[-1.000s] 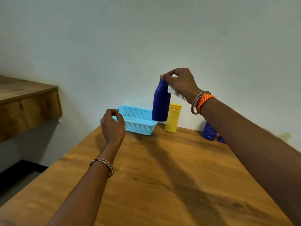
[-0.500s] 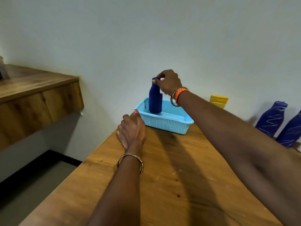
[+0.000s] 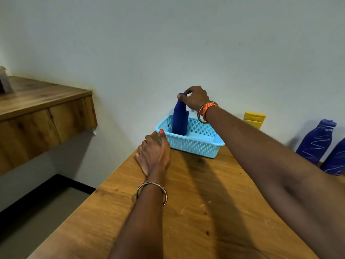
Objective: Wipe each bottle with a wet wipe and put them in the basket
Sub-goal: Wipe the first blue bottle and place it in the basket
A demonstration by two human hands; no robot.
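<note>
A plain blue bottle [image 3: 180, 119] stands upright in the left end of the light blue basket [image 3: 196, 145] at the far side of the wooden table. My right hand [image 3: 195, 97] grips the bottle's top, and a bit of white wet wipe [image 3: 189, 94] shows under its fingers. My left hand [image 3: 154, 153] rests flat on the table's left edge, its thumb beside the basket's near left corner. A yellow bottle [image 3: 254, 119] stands by the wall behind my right forearm. Two blue bottles with white squiggles [image 3: 315, 142] [image 3: 336, 161] stand at the far right.
The wooden table [image 3: 196, 212] ends at a left edge with a drop to the grey floor. A wooden shelf [image 3: 43, 113] juts from the wall at the left, with a small object at its far left.
My right hand carried the blue bottle leftward and down from the air into the basket. My left hand dropped onto the table edge by the basket. The view shifted left.
</note>
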